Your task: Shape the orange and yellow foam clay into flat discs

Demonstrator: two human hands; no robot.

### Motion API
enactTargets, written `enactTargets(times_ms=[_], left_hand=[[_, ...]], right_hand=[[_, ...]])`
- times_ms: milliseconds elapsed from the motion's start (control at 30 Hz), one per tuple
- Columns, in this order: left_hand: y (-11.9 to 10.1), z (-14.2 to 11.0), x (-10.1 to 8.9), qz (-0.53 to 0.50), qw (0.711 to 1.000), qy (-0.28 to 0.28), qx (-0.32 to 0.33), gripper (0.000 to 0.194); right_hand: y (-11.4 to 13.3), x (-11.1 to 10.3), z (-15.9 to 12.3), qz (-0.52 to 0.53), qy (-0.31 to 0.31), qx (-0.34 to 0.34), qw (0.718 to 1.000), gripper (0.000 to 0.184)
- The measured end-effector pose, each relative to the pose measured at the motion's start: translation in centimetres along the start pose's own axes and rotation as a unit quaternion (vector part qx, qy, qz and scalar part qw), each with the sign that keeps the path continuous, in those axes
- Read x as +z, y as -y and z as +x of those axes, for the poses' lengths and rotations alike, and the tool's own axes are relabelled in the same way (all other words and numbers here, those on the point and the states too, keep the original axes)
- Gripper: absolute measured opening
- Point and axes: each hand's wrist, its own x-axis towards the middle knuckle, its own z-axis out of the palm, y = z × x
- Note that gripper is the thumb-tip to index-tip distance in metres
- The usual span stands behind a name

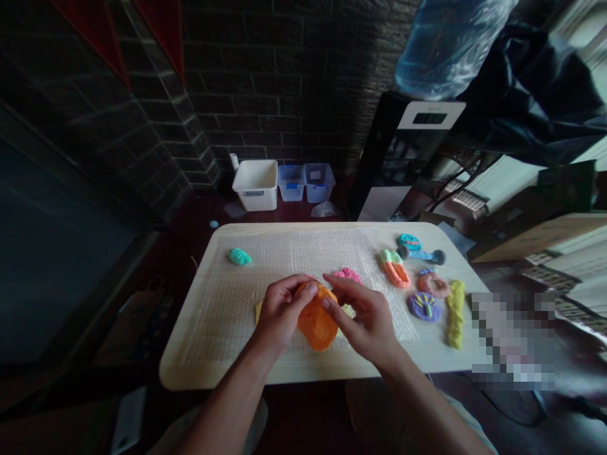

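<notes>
Head view: an orange piece [317,325] sits between the two hands, just below the middle of the frame, above the desk [222,373]. Its long axis runs roughly top to bottom in the picture; the hands meet at its upper end, and the broader lower part points toward the near desk edge. The left hand [279,309] pinches the upper left side, thumb on the front face. The right hand [370,316] lays its thumb at the upper right edge, index finger stretched over the top; whether it grips, I cannot tell. Neither hand is clearly nearer. Bubble wrap [218,303] lies beneath, a pink piece [348,275] just beyond the right hand.
</notes>
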Motion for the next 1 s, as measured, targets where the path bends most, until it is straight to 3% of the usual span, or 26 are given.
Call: enactTargets(times_ms=[233,467,633,833,1000], left_hand=[[-0.2,-0.2,-0.1,0.011,0.999,0.032,-0.004,0.022],[-0.2,-0.3,0.2,-0.017,0.999,-0.003,-0.040,0.026],[-0.1,-0.4,1.1,-0.074,0.996,-0.029,-0.051,0.028],[0.2,-0.4,2.2,-0.145,0.986,-0.045,-0.063,0.028],[0.1,-0.4,2.2,-0.134,0.988,-0.053,-0.050,0.026]], right_hand=[[0.1,-0.3,0.2,-0.042,-0.027,-0.028,0.998,0.029],[-0.1,-0.2,0.2,-0.088,-0.005,-0.068,0.994,0.031],[-0.2,0.4,-0.4,-0.064,-0.042,-0.040,0.996,0.045],[0.3,0.4,0.0,-0.102,-0.048,-0.070,0.991,0.035],[0.0,0.6,-0.4,-0.064,-0.044,-0.014,0.997,0.042]])
